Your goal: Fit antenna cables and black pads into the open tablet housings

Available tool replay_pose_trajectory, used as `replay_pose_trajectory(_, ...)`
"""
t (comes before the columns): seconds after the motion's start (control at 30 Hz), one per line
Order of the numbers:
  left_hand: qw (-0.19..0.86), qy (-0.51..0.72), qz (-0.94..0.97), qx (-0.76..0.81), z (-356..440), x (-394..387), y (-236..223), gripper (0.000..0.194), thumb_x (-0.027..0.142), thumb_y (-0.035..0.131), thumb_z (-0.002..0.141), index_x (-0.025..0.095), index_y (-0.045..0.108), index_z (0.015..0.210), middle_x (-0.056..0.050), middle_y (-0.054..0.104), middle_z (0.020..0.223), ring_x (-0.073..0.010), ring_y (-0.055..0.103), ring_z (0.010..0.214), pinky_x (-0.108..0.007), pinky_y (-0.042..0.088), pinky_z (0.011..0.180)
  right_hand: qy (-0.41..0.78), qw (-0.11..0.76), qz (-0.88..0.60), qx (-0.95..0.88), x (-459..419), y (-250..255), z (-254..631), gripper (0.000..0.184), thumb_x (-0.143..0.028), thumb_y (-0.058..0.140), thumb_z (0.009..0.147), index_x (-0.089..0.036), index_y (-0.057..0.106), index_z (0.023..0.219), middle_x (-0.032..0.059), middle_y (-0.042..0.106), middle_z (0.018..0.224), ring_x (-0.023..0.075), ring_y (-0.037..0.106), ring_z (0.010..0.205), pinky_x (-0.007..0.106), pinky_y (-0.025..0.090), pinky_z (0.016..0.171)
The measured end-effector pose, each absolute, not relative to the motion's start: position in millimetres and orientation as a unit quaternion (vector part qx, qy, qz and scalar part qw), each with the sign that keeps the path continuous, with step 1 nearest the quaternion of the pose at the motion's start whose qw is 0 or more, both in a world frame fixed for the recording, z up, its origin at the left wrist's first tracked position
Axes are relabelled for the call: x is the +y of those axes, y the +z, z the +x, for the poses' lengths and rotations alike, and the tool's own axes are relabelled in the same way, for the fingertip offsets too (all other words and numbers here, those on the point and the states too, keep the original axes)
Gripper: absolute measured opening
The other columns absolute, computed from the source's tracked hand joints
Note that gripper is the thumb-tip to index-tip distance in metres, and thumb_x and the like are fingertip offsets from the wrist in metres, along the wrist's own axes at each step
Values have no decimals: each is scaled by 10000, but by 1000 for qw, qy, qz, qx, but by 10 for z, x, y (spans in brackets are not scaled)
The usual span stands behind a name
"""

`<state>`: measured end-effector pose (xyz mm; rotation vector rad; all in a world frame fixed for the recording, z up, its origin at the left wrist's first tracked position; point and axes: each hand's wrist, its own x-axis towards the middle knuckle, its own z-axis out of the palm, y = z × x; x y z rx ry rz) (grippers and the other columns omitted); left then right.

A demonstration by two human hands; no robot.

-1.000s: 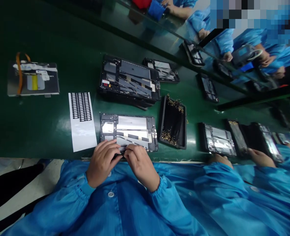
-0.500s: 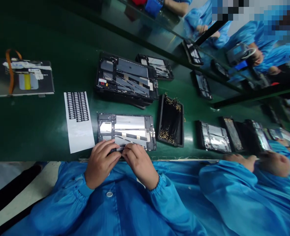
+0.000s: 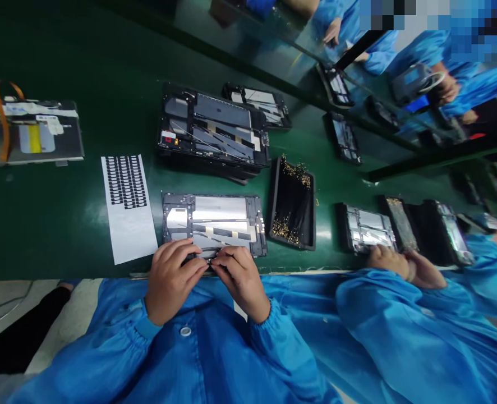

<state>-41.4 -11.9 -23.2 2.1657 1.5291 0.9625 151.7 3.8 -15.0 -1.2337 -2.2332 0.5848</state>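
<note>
A tablet mid-frame (image 3: 221,209), silver and black with thin dark cables across it, lies flat at the table's near edge. Over its near left part rests my left hand (image 3: 173,279), thumb and forefinger pinched at the frame's near edge. My right hand (image 3: 242,283) is closed the same way just beside it, and the fingertips of both hands almost meet. A tiny dark bit shows between them, too small to name. To the left lies a white sheet (image 3: 133,238) bearing rows of small black stickers.
Behind stands a stack of similar frames (image 3: 215,126), with another frame (image 3: 257,101) past it. A black tray (image 3: 294,207) with small gold-coloured parts is at the right. A screen assembly (image 3: 65,148) with an orange ribbon lies far left. A co-worker's hands (image 3: 389,264) work at the right.
The view has shifted slightly, so the table things sit a little further left. My hands stay pinched at the frame's near edge. The co-worker's hands at the right have moved left.
</note>
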Motion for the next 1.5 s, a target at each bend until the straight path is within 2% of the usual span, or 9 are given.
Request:
replay_pose_trajectory(0.33,150,335,761,536,-414,-125,-251,60,234,641,910,262,689,888,-6,711,1046,-223,603,1154,-435,435,1008,180,246,-456,-836,-32,-177,1507,160,-160,574,965,-228,646,1090,78,684,1025,206,617,956,369,514,827)
replay_pose_trajectory(0.57,84,337,789,507,-442,-140,-291,91,190,640,902,260,696,916,-6,731,1050,-226,623,1157,-444,444,1037,37,220,-388,-894,-196,-316,1560,421,-131,608,921,-225,566,1330,114,693,1215,248,636,1114,435,539,948)
replay_pose_trajectory(0.8,68,352,791,495,-595,-262,-304,244,195,645,902,227,644,1144,-56,700,1238,-229,596,1234,-437,402,1093,76,243,-412,-875,-224,-329,1517,518,-135,603,903,-208,510,1407,125,682,1228,252,623,1129,452,552,942)
replay_pose_trajectory(0.97,49,366,737,566,-975,-421,-197,239,198,671,884,239,647,1118,-48,717,1182,-232,610,1208,-442,398,1090,7,226,-394,-891,-299,-341,1538,469,-154,608,914,-226,560,1375,130,651,1255,272,605,1098,476,538,917)
replay_pose_trajectory(1.1,45,349,718,600,-1444,-315,-121,214,178,600,923,247,633,1123,-37,706,1206,-209,608,1208,-427,401,1098,74,222,-409,-882,-158,-153,1453,374,-171,597,940,-233,597,1309,108,658,1156,256,612,1012,429,515,813)
replay_pose_trajectory(1.17,58,305,728,611,-1663,-163,-127,296,200,544,951,243,582,1242,-47,647,1333,-214,559,1284,-440,370,1136,113,231,-419,-871,41,-6,1235,305,-202,596,952,-239,614,1254,98,647,1103,251,606,987,415,499,793)
replay_pose_trajectory(1.27,84,245,739,622,-1876,74,-194,488,248,517,959,197,420,1434,-82,545,1461,-242,451,1400,-491,295,1196,168,228,-375,-883,450,137,678,213,-225,582,967,-227,621,1176,97,629,1082,248,582,1006,415,498,844)
replay_pose_trajectory(1.33,102,231,738,626,-1934,168,-250,559,266,533,947,177,362,1472,-91,538,1467,-243,426,1419,-504,266,1215,187,197,-326,-905,723,133,276,158,-231,566,977,-208,632,1119,95,632,1052,241,569,979,406,493,853)
replay_pose_trajectory(1.5,102,230,734,631,-1947,177,-312,582,278,544,937,166,354,1476,-99,535,1467,-230,407,1433,-490,253,1229,148,123,-318,-929,1088,-40,-238,73,-211,599,959,-195,669,953,72,635,963,227,539,908,364,456,808)
